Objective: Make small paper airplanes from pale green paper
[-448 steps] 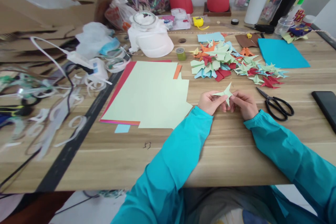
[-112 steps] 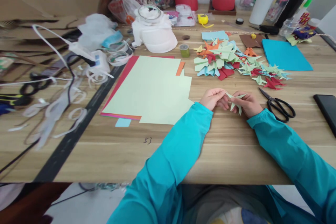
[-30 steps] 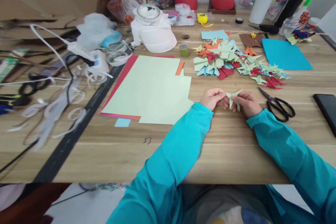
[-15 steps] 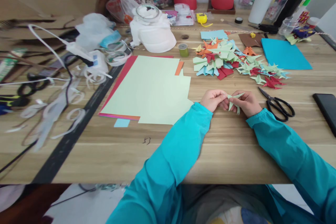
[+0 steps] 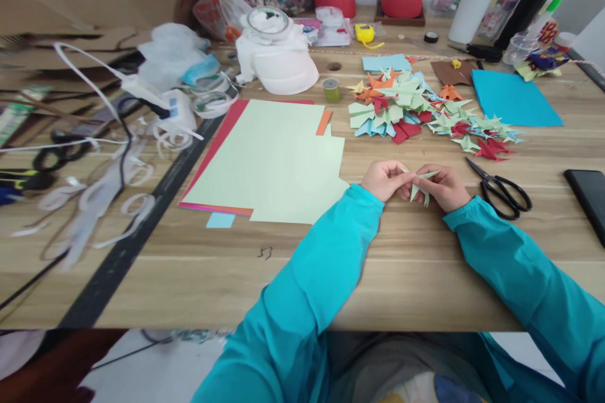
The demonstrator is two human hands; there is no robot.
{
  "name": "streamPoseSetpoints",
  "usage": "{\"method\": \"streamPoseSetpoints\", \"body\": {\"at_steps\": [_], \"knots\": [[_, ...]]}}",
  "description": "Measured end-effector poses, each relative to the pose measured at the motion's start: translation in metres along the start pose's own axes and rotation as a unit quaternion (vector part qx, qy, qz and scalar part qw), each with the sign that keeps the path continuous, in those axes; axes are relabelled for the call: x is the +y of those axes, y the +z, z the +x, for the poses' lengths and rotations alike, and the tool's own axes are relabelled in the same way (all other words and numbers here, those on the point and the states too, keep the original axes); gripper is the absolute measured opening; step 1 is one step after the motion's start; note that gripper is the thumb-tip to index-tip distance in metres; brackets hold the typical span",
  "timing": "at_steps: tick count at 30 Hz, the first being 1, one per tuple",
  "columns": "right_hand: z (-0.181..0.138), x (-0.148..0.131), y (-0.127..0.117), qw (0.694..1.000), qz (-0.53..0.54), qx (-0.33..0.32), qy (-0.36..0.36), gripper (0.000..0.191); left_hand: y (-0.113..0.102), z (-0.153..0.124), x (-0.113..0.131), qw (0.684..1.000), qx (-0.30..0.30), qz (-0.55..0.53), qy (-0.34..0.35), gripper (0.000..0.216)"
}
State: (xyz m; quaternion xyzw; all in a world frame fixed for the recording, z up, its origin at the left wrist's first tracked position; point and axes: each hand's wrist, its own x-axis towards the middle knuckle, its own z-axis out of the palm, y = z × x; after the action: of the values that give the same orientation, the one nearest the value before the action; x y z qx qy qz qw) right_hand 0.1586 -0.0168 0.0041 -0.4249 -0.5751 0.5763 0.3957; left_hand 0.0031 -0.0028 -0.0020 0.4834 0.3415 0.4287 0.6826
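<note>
Between my two hands is a pale green folded paper crane (image 5: 420, 186) with pointed tips sticking out. My left hand (image 5: 386, 180) pinches its left side between thumb and fingers. From the other side, my right hand (image 5: 443, 187) grips it, thumb on top. Both hands are just above the wooden table, and the fingers hide part of the folds. Beyond them lies a heap of folded paper cranes (image 5: 397, 97) in green, orange, red and blue. Black-handled scissors (image 5: 503, 192) rest to the right of my right hand.
Pale green paper sheets (image 5: 269, 164) lie over red and orange ones on the left. A blue sheet (image 5: 515, 97) is at the back right, a black phone (image 5: 586, 201) at the right edge. Cables and a power strip (image 5: 174, 113) clutter the left side. A yellow tape measure (image 5: 364, 33) sits behind.
My left thumb has shifted slightly right over the paper crane, covering more of its left side. Both hands keep hold of it in nearly the same place.
</note>
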Motion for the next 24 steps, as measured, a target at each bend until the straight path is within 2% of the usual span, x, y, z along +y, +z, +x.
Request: {"method": "streamPoseSetpoints", "body": {"at_steps": [7, 13, 24], "knots": [[-0.0001, -0.0026, 0.0012, 1.0, 0.004, -0.004, 0.001, 0.03, -0.0012, 0.0004, -0.0007, 1.0, -0.006, -0.005, -0.007, 0.04], [-0.0002, -0.0025, 0.0009, 1.0, 0.004, 0.007, -0.001, 0.031, -0.0009, 0.0004, 0.0, 0.999, 0.042, -0.028, -0.01, 0.039], [0.0019, 0.0004, -0.001, 1.0, 0.011, 0.001, -0.011, 0.028, -0.0039, 0.0024, 0.0004, 0.998, 0.024, -0.053, -0.037, 0.038]]}}
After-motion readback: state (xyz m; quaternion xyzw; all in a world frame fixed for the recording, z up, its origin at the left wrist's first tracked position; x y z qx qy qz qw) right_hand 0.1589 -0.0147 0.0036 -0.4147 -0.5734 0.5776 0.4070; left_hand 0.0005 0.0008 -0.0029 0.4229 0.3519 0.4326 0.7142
